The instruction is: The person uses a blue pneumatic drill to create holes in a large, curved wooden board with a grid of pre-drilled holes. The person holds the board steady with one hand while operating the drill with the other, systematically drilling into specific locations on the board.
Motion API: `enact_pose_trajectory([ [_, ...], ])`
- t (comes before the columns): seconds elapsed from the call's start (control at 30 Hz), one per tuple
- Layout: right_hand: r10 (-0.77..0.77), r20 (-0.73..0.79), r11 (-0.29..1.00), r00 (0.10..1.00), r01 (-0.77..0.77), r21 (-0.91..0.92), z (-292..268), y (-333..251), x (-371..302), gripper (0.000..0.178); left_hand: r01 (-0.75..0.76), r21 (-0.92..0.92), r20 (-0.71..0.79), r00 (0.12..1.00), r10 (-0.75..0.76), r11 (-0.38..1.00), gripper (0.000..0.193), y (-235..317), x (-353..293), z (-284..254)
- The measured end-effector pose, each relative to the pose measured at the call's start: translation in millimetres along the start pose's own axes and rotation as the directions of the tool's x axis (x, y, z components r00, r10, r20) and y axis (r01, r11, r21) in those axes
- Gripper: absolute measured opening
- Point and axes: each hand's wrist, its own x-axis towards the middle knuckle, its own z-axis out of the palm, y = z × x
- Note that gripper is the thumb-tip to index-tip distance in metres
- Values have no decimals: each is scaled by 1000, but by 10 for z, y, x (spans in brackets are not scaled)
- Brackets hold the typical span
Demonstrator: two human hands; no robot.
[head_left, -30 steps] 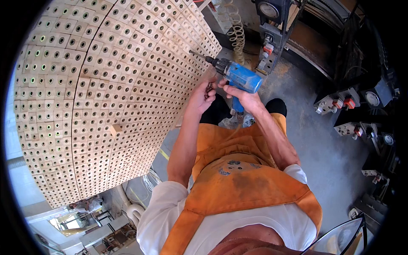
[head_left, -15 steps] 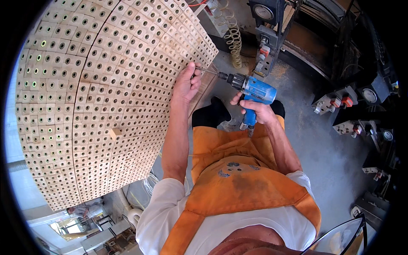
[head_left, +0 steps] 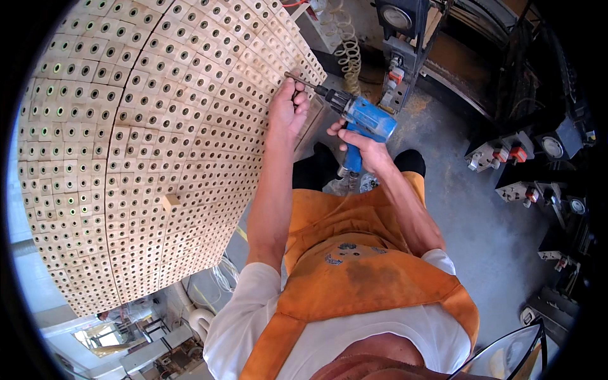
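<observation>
Presently, the right hand (head_left: 368,147) grips the blue drill (head_left: 372,119) by its handle, bit (head_left: 306,83) toward the wooden blocks (head_left: 140,166); the left hand (head_left: 286,111) curls near the bit's tip, contents unclear from here.

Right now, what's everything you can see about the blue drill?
The drill has a scuffed blue body, blue handle, dark chuck and thin bit. It looks like metal and plastic. The right hand grips the handle; the bit points to the picture's upper left. The left hand is by its tip, perhaps touching, in front of wooden blocks.
</observation>
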Motion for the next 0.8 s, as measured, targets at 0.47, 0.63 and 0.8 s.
enact_pose_trajectory([
  [0.47, -43, -4, 971, 999, 40, -235, 9, -50, 75, 20, 440, -23, 31, 898, -440, 897, 23, -540, -516, -642],
  [0.63, -41, -41, 986, 998, 34, -164, 41, -82, 82, 21, 279, -344, -176, 919, -353, 897, 22, -617, -727, -654],
  [0.8, -29, -25, 991, 999, 26, -129, 16, -128, 80, 23, 430, -200, 42, 901, -431, 880, 18, -730, -951, -555],
])
